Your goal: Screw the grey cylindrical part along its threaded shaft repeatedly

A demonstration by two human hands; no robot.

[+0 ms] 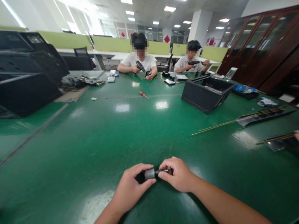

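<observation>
A short grey metal cylinder (pixel 149 174) lies sideways just above the green table top, close to the near edge of the view. From its right end sticks out a thin dark metal shaft (pixel 161 171) with a brighter tip. My left hand (pixel 133 183) grips the cylinder between thumb and fingers, with the palm side turned right. Thumb and fingertips of my right hand (pixel 178 174) are closed around the shaft, and its other fingers curl behind. Whether the shaft and cylinder are one piece I cannot tell.
An orange screwdriver (pixel 143 94) lies on the green table (pixel 98 130). Right of it stands a black computer case (pixel 201 96); thin brass-coloured rods (pixel 219 126) lie nearer. Dark cases (pixel 25 74) stack at left. Two people across the table hold power drills (pixel 140 66). Another hand (pixel 296 134) shows at right.
</observation>
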